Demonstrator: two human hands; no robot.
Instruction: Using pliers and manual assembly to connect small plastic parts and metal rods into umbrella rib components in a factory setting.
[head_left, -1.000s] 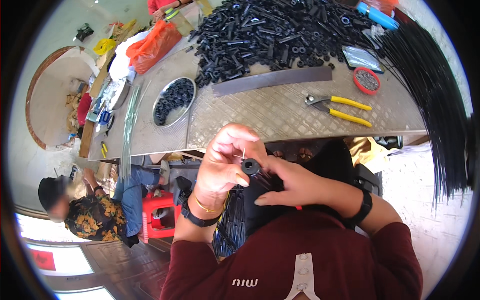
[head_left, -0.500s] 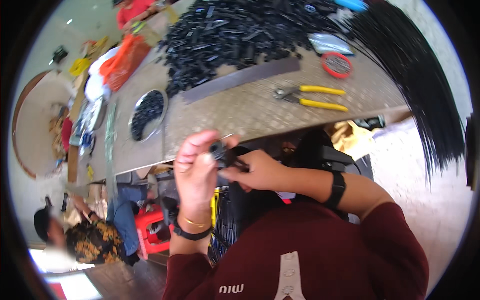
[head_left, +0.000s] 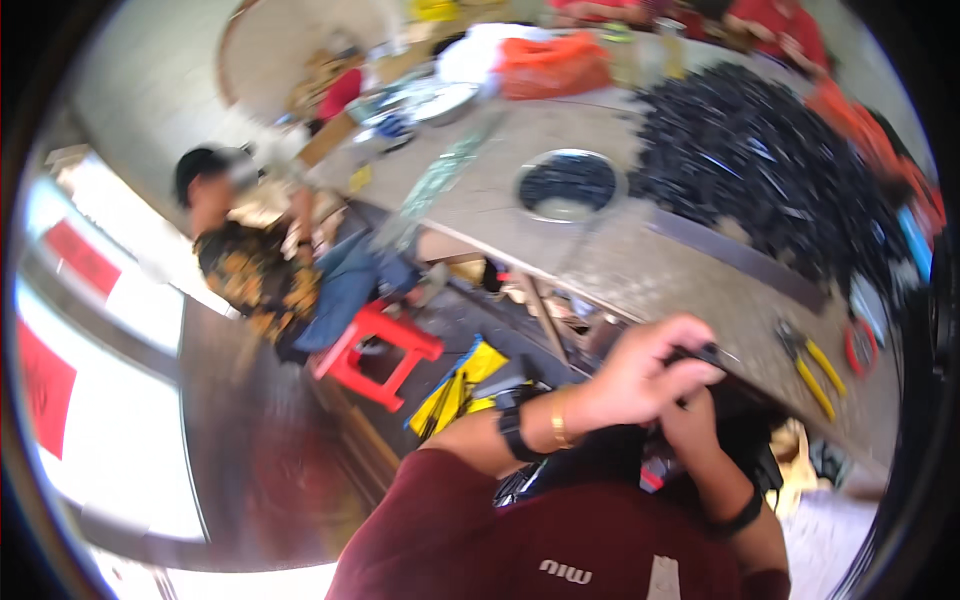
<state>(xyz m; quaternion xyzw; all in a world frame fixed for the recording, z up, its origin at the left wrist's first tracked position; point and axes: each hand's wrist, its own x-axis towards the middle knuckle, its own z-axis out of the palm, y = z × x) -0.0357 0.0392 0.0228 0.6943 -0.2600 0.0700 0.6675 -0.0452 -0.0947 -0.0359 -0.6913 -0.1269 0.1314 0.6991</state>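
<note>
My left hand is closed, its thumb and fingers pinching a small black part of which only the dark end shows. Just below and touching it, my right hand is partly covered by the left; its fingers are mostly hidden and blurred. Both hands are held together in front of my body, near the table's front edge. On the table nearby lie yellow-handled pliers, with their jaws pointing away from me.
A large heap of black strips covers the table's right side, behind a long flat dark bar. A round metal basin holds more black pieces. A red tub stands right. A seated person works left beside a red stool.
My view has swung left, so the table and heap now appear farther right. The hands stay together; the right hand is now more hidden behind the left. The black part remains in the left hand.
</note>
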